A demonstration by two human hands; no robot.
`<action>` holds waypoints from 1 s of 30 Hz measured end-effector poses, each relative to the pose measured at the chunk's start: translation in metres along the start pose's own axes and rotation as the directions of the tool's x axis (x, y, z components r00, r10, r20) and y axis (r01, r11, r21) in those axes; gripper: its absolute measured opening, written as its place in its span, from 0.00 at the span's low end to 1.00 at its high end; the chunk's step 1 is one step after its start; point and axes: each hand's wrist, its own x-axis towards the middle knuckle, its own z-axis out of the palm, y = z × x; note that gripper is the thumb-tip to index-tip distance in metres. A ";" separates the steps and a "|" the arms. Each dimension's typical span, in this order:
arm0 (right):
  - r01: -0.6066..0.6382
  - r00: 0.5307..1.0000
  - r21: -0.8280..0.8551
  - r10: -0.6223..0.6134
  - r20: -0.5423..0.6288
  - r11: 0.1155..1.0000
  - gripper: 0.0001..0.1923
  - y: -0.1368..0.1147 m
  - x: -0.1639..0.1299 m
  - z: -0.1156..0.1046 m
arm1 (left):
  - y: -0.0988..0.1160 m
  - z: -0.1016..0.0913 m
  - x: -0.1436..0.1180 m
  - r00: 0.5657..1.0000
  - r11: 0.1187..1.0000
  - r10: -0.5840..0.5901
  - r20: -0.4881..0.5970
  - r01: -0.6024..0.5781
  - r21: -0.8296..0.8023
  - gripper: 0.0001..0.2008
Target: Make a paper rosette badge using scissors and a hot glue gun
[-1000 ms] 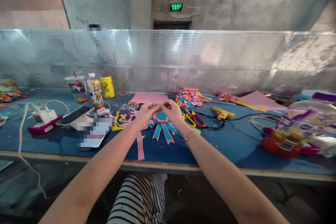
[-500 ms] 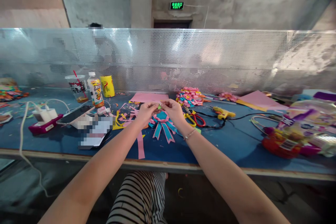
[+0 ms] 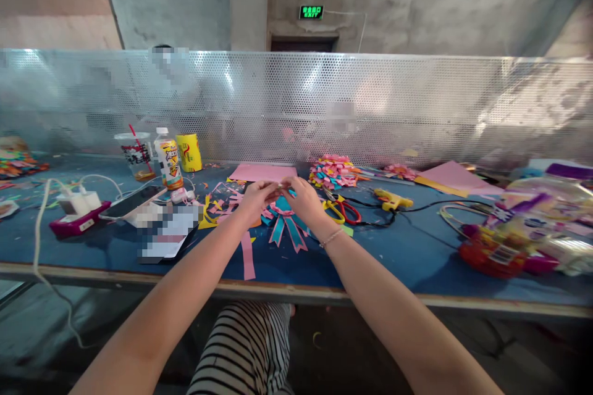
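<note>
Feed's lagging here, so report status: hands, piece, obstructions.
Left hand and right hand pinch a tiny paper bit together. Blue-and-pink paper rosette lies below. Red-and-yellow scissors beside right hand.

A tiny green paper piece is pinched between the fingertips of the left hand and the right hand, just above a blue-and-pink paper rosette laid on the blue table. Yellow-handled scissors and a yellow glue gun are seen to the right, a pink paper sheet behind.
</note>
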 end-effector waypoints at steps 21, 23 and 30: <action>-0.390 0.912 0.586 0.388 0.136 0.711 0.05 0.009 0.006 0.008 | 0.000 0.000 0.000 0.997 0.994 0.078 -0.027 -0.075 0.080 0.09; -0.386 0.913 0.585 0.385 0.133 0.713 0.05 0.009 0.006 0.009 | 0.001 0.000 0.000 0.998 0.998 0.051 -0.029 -0.050 0.038 0.08; -0.322 0.943 0.471 0.321 0.085 0.821 0.05 0.015 0.004 0.008 | 0.003 -0.003 0.000 0.999 0.999 -0.029 -0.021 0.029 -0.033 0.06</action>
